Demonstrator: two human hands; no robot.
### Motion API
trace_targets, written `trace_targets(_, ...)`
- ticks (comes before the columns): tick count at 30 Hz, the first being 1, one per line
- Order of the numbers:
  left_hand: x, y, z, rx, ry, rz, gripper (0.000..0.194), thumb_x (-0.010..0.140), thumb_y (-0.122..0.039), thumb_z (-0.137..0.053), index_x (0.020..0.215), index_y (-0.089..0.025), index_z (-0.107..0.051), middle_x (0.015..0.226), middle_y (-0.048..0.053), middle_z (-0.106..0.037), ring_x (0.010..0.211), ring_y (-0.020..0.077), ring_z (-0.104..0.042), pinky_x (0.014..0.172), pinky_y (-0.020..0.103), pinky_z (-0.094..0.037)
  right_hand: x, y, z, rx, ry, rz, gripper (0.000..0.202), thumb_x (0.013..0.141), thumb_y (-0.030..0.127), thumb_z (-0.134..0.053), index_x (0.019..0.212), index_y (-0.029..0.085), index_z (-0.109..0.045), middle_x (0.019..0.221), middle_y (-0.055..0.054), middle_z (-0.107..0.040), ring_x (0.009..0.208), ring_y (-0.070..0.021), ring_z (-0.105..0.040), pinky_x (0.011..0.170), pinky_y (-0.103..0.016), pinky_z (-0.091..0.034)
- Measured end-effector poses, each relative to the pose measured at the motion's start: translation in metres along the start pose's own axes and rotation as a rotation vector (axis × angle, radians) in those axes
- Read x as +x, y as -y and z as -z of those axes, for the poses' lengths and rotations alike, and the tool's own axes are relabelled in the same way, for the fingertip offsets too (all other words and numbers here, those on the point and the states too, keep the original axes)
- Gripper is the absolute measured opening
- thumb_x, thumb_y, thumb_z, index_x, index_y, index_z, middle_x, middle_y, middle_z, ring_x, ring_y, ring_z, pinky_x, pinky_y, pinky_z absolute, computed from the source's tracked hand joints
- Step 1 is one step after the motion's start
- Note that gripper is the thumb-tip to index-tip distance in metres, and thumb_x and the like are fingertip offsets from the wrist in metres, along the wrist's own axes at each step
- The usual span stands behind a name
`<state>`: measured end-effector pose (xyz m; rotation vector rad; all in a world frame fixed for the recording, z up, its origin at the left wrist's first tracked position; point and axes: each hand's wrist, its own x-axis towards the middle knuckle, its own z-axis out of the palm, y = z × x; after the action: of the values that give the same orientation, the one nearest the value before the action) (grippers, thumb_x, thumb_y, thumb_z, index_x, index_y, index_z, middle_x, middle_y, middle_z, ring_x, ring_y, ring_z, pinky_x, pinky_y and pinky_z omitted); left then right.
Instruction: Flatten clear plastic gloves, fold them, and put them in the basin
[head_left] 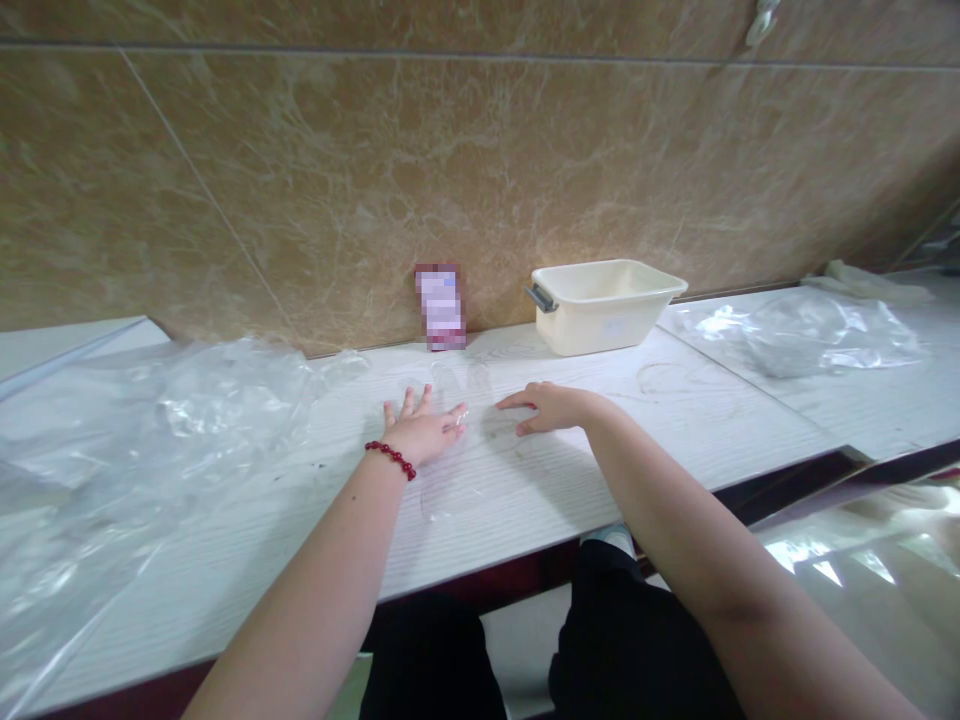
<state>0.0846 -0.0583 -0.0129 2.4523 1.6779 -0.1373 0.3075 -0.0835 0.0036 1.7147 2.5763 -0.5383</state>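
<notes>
A thin clear plastic piece, apparently a flat bag (454, 495), lies on the white wood-grain tabletop (585, 480). My left hand (421, 430), with a red bead bracelet (390, 456) at its wrist, rests on the plastic near its left side. Its fingers are spread, and a bit of the film glints by the thumb. Just to the right, my right hand (551, 405) is held low over the table, fingers stretched leftward and apart with nothing in them. Whether it touches the surface I cannot tell.
Crumpled clear plastic sheeting (187, 410) covers the table's left part. At the back by the marbled wall (420, 170) stand a blurred red-and-white card or phone (442, 308) and a cream plastic tub (592, 325) with a grey handle. More clear plastic (832, 335) lies far right.
</notes>
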Motion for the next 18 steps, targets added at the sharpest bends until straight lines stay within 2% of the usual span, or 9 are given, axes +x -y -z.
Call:
trace_targets(3,0.002,0.011,0.005,0.021,-0.025,0.021,0.045,0.073,-0.054,-0.032,0.116,-0.042,-0.037,0.137,-0.001,-0.015,0.123,0.0329,-0.003,0.090,0.058,-0.005,0.001,-0.002,-0.001,0.008,-0.007,0.002,0.057,0.064,0.048,-0.055,0.117,0.034,-0.042,0.108,-0.005,-0.050,0.098,-0.0236,-0.046,0.083,-0.036,-0.033)
trace_targets(5,0.004,0.024,0.010,0.031,-0.088,0.089,0.044,0.075,-0.046,-0.035,0.118,-0.040,-0.037,0.136,0.001,-0.020,0.123,0.0315,-0.009,0.091,0.054,-0.012,0.001,-0.003,-0.001,0.011,-0.007,0.011,0.057,0.064,0.047,-0.055,0.118,0.034,-0.041,0.109,-0.005,-0.050,0.099,-0.0233,-0.045,0.084,-0.036,-0.032)
trace_targets(8,0.007,0.051,0.018,-0.003,-0.194,0.325,0.047,0.075,-0.041,-0.035,0.120,-0.029,-0.037,0.125,0.011,-0.038,0.113,0.0313,-0.033,0.084,0.047,-0.030,0.000,-0.003,0.000,0.013,-0.002,0.027,0.057,0.064,0.046,-0.056,0.118,0.033,-0.041,0.110,-0.005,-0.049,0.099,-0.0227,-0.045,0.084,-0.035,-0.032)
trace_targets(11,0.010,0.074,0.021,-0.036,-0.182,0.510,0.056,0.069,-0.050,-0.038,0.113,-0.017,-0.046,0.110,0.018,-0.049,0.098,0.0315,-0.048,0.075,0.040,-0.039,0.000,-0.002,0.002,0.029,-0.037,0.024,0.059,0.065,0.045,-0.055,0.120,0.030,-0.040,0.104,-0.006,-0.051,0.092,-0.0204,-0.047,0.080,-0.032,-0.034)
trace_targets(15,0.013,0.080,0.018,-0.094,-0.155,0.526,0.062,0.062,-0.058,-0.043,0.106,-0.014,-0.051,0.108,0.017,-0.051,0.093,0.0297,-0.051,0.071,0.034,-0.041,0.000,0.005,0.005,0.046,-0.210,0.010,0.043,0.073,0.039,-0.048,0.113,0.024,-0.047,0.082,-0.005,-0.053,0.076,-0.0154,-0.050,0.071,-0.027,-0.036)
trace_targets(18,0.016,0.074,0.015,-0.132,-0.179,0.470,0.044,0.065,-0.048,-0.047,0.094,-0.018,-0.058,0.103,0.014,-0.055,0.090,0.0269,-0.053,0.072,0.032,-0.041,0.001,0.011,0.004,0.038,-0.321,0.082,0.030,0.075,0.033,-0.045,0.101,0.021,-0.055,0.076,-0.004,-0.051,0.072,-0.0135,-0.049,0.071,-0.025,-0.036)
